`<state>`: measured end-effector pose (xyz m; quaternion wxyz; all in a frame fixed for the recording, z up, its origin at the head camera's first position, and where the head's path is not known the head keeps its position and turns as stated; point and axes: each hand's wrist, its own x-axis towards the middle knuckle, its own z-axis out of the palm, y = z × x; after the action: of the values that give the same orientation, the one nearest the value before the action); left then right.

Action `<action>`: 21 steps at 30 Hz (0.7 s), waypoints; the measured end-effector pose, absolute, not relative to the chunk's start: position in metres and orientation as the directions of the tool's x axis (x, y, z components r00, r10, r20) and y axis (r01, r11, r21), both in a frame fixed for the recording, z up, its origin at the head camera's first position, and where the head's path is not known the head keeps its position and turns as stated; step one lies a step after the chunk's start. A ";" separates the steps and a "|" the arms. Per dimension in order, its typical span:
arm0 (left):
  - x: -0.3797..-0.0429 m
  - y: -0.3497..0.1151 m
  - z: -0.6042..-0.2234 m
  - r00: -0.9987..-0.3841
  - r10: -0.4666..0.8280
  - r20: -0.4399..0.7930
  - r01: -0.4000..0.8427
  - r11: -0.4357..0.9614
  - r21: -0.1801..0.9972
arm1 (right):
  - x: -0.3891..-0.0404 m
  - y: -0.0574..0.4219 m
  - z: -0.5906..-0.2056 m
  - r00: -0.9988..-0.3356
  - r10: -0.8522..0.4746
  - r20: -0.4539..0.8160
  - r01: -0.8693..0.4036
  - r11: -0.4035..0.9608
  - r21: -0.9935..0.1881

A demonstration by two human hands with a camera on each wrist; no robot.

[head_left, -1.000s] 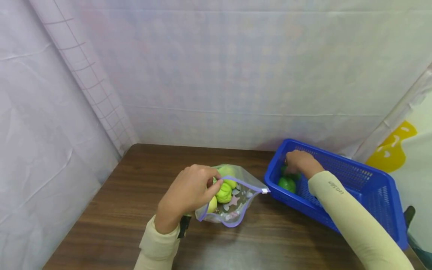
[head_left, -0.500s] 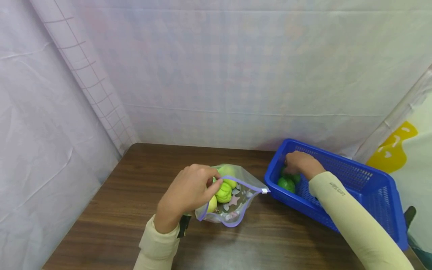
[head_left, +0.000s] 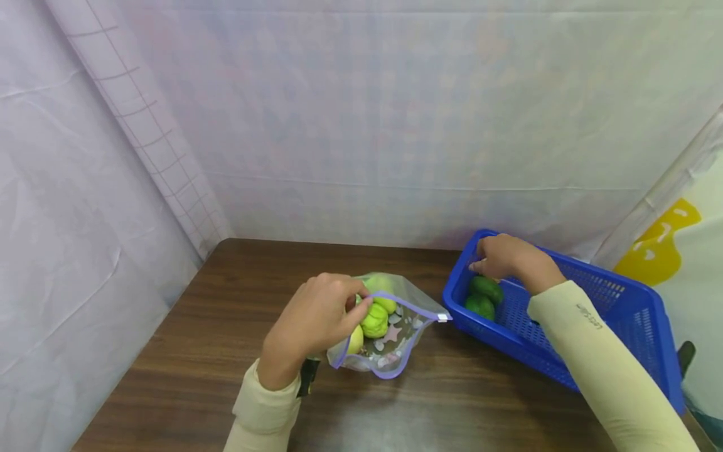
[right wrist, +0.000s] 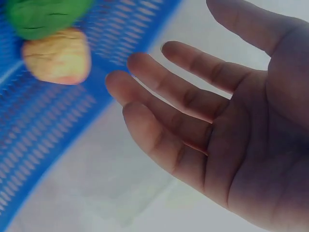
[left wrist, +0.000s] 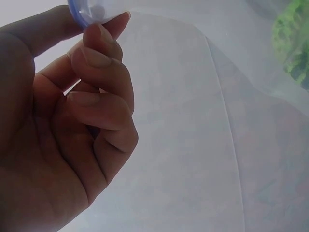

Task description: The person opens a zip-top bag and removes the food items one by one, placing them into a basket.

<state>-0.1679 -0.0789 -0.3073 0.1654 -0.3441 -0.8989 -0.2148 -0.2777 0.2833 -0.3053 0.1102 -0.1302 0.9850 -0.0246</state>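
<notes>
My left hand (head_left: 319, 320) pinches the purple-edged rim of a clear zip bag (head_left: 415, 295) between thumb and fingertips. Several light green, lumpy fruit-like things (head_left: 374, 321) lie inside the bag, whose mouth gapes. In the left wrist view the rim is caught between the left hand's (left wrist: 91, 106) fingertips. Over the far left end of a blue basket (head_left: 565, 376), my right hand (head_left: 511, 258) hovers with relaxed fingers and holds nothing. Below it sit dark green oval things (head_left: 484, 289). The right wrist view also shows a yellow-orange rounded thing (right wrist: 57, 56) touching a green one (right wrist: 46, 17).
The brown wooden table (head_left: 226, 351) carries the bag in its middle and the basket at its right. A white slider (head_left: 442, 318) sits at the bag's right corner, close to the basket wall. Pale sheeting (head_left: 395, 125) hangs behind the table.
My right hand has risen from the green things toward the basket's back rim, and more of them shows. Its fingers are empty. The left hand and bag have stayed in place.
</notes>
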 end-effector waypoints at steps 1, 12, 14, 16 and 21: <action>-0.168 -0.079 -0.307 -0.707 0.548 0.446 0.690 0.671 0.270 | -0.275 0.282 -0.301 -0.943 -0.269 -0.197 -0.259 0.963 -0.076; -0.167 -0.080 -0.307 -0.697 0.551 0.458 0.700 0.663 0.266 | -0.221 0.241 -0.257 -0.915 -0.402 0.004 -0.402 0.915 -0.039; -0.167 -0.080 -0.306 -0.698 0.551 0.458 0.699 0.664 0.266 | -0.208 0.233 -0.249 -0.903 -0.426 0.049 -0.428 0.903 -0.046; -0.167 -0.080 -0.306 -0.697 0.551 0.458 0.699 0.664 0.265 | -0.196 0.225 -0.243 -0.891 -0.446 0.088 -0.451 0.890 -0.059; -0.168 -0.080 -0.306 -0.697 0.550 0.459 0.697 0.669 0.256 | -0.169 0.212 -0.233 -0.856 -0.483 0.182 -0.511 0.844 -0.161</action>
<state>-0.1681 -0.0802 -0.3063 0.1744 -0.3478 -0.8968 -0.2106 -0.1693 0.2119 -0.2331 -0.0675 -0.2595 0.9579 -0.1025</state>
